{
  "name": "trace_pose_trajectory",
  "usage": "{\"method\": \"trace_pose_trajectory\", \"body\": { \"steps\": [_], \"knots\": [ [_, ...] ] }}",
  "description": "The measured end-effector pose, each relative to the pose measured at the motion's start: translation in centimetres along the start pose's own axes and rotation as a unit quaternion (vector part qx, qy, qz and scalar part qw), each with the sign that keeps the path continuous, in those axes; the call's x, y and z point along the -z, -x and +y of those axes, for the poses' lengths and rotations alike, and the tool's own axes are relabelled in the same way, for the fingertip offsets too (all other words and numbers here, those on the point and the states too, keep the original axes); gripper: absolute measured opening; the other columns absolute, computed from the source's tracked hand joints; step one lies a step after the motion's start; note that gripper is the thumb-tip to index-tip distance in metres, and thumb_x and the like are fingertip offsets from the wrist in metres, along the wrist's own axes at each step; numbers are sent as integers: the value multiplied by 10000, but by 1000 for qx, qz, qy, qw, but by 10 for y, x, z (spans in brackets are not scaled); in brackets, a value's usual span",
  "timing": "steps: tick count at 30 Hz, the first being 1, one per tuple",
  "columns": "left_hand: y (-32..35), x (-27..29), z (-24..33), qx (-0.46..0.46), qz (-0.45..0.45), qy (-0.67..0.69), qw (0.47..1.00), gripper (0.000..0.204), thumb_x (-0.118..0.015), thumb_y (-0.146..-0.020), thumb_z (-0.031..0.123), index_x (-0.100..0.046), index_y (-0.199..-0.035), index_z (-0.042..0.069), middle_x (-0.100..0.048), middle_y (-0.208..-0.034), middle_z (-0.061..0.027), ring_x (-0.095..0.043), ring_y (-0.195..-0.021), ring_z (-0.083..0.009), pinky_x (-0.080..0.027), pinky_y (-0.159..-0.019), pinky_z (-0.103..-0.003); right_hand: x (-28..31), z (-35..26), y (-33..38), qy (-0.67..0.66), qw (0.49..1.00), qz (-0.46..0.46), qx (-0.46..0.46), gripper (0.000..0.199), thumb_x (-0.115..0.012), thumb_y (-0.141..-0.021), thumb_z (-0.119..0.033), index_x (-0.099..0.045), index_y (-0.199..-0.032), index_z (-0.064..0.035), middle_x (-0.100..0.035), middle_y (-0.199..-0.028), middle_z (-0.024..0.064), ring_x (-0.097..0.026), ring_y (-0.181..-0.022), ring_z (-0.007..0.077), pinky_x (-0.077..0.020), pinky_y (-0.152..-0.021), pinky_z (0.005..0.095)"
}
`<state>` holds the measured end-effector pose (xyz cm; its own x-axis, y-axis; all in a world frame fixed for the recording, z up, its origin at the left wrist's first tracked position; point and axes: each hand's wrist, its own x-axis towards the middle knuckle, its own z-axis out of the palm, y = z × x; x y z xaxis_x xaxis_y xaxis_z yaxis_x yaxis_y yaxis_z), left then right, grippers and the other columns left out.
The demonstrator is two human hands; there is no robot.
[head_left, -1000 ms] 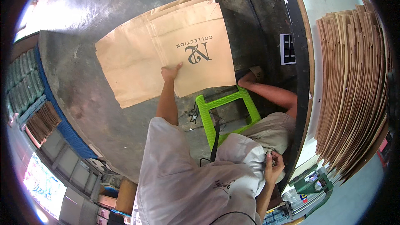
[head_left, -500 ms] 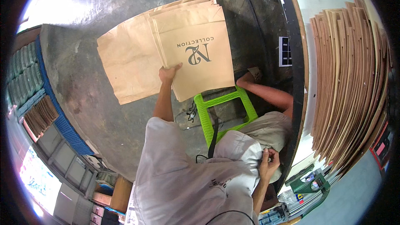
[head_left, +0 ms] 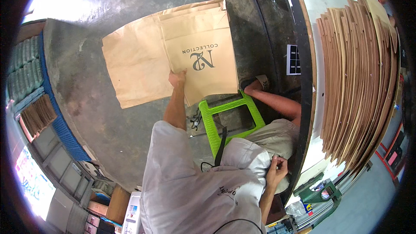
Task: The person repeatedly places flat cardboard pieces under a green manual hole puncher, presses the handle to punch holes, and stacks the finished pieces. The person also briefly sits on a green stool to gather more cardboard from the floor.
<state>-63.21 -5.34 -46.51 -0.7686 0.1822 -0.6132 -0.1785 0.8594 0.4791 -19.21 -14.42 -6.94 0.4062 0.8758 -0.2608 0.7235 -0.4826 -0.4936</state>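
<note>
Flat brown paper bags with a dark printed logo (head_left: 212,39) lie in a stack on the floor, overlapping plain brown paper sheets (head_left: 136,60) on their left. My left hand (head_left: 177,79) is closed on the near left edge of the printed stack, its fingertips partly hidden. Down by my lap, my right hand (head_left: 276,171) rests with fingers bent and pressed together against the pale clothing. What those fingers hold, if anything, cannot be made out. Between the bags and my lap stands a bright green plastic stool (head_left: 208,123).
A tall row of brown cardboard sheets (head_left: 355,82) stands along the right wall, behind a dark board edge (head_left: 307,82). My bare leg (head_left: 277,102) stretches beside the stool. A green metal tool (head_left: 323,193) lies at the lower right. Shelves with folded goods (head_left: 26,67) line the left.
My left hand's extended finger has drawn in, and the hand now looks more curled at the bag edge. The whole view has shifted slightly. My right hand stays at my lap.
</note>
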Motion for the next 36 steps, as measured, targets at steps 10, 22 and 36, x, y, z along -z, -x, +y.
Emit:
{"method": "trace_pose_trajectory", "body": {
  "steps": [10, 22, 36],
  "knots": [
    [-54, -23, -29, -40, -12, -93, 995, 1090, -922, -691, 411, -379, -1515, -52, -516, -1428, -336, -497, -1361, -443, -435, -1112, -522, -11, -16, -3, 57, 998, 12, 5, 271, -763, -952, -213, -642, -858, 11, -625, -743, 64, -541, -691, 161, -460, -672, 337],
    [-122, -51, 209, -405, -14, -388, 827, 1359, -846, -597, 773, -304, -1632, 79, -222, -1706, -220, -177, -1592, -391, -218, -1238, -656, -7, -13, -18, 119, 992, -41, -29, 288, -807, -893, -165, -602, -763, -10, -616, -694, 76, -558, -668, 183, -457, -650, 354],
    [-150, -65, 177, -361, -148, -489, 780, 1669, -864, -423, 851, -117, -1661, 15, -79, -1727, -256, -65, -1597, -454, -125, -1206, -760, -29, -80, -44, 137, 988, -66, -37, 364, -825, -888, -219, -567, -699, -43, -578, -649, 33, -499, -625, 142, -389, -601, 327]
  ]
}}
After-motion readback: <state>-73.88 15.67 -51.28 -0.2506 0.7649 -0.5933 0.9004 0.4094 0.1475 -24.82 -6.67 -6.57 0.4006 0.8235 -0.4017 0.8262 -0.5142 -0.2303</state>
